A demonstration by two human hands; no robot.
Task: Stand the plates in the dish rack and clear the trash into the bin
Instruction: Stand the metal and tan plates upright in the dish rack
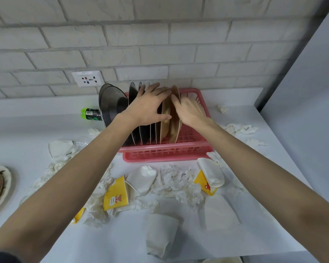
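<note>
in the rack (160, 151) the last tan plate (175, 128) stands on edge right of the black plates (112, 105), between the hands: left hand (148, 106) flat and spread on the row, right hand (190, 111) curled on its rim.

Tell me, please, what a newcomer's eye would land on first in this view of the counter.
Both hands meet over the pink dish rack at the back of the counter: the left hand lies spread across the upright black plates, while the right hand grips the rim of a brown plate. In front of the rack, crumpled tissues and yellow paper cups litter the white counter.
</note>
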